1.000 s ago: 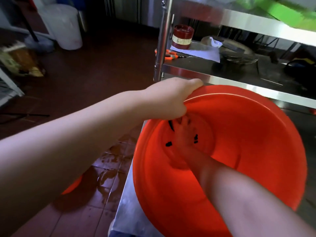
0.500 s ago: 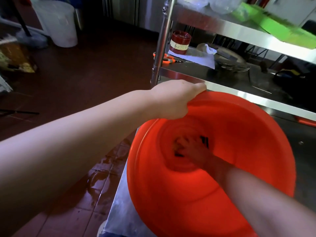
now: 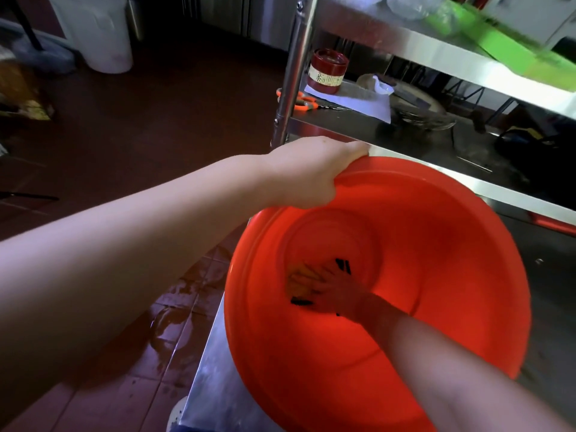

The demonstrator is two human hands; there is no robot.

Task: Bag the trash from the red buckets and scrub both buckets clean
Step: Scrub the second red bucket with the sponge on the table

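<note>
At left edge of steel table [image 3: 212,385], red bucket [image 3: 452,275] sits tilted. L hand [image 3: 311,169] clenches far-left rim, R hand [image 3: 339,291] presses yellow sponge [image 3: 300,275] on bottom, finger curl unclear. Risk: hard scrubbing shoves bucket off edge.

The red bucket [image 3: 436,275] lies tilted on a steel table [image 3: 212,385], its mouth toward the camera. The left hand [image 3: 311,173] grips its upper-left rim, while the right hand [image 3: 336,291] presses a yellow sponge [image 3: 302,277] against its bottom among small black bits. Behind the bucket, a shelf holds a red tin [image 3: 327,71] and orange scissors [image 3: 304,102].
</note>
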